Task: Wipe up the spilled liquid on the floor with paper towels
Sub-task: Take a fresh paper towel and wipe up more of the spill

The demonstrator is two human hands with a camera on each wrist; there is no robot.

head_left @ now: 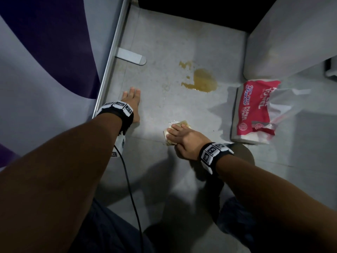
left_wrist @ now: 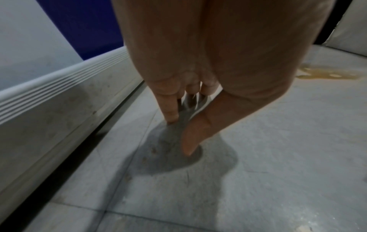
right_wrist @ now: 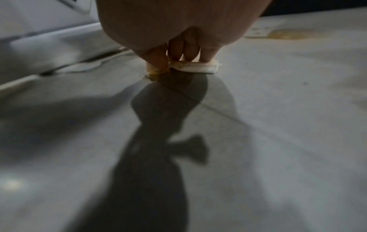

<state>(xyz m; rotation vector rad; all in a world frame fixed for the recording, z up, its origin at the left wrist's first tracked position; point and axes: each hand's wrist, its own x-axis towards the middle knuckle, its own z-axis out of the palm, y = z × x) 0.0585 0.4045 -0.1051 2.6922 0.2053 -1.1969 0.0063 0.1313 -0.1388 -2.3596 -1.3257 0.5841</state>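
Note:
A yellow-brown puddle (head_left: 204, 80) lies on the grey floor (head_left: 182, 39), with a smaller patch (head_left: 185, 64) just beyond it. My right hand (head_left: 179, 133) presses a folded paper towel (head_left: 185, 123) flat onto the floor, nearer to me than the puddle. Its fingers lie straight on top. The towel (right_wrist: 200, 67) is stained yellow at the thumb side under the right hand (right_wrist: 184, 55). My left hand (head_left: 132, 101) rests open on the floor to the left. In the left wrist view the left hand (left_wrist: 179, 135) touches the floor with its fingertips and holds nothing.
A red and white pack of paper towels (head_left: 253, 110) lies torn open on the floor at the right. A metal rail (head_left: 109, 57) with a floor bracket (head_left: 131, 56) borders the left side. A grey cabinet (head_left: 284, 37) stands at the right. A cable (head_left: 131, 194) hangs from my left wrist.

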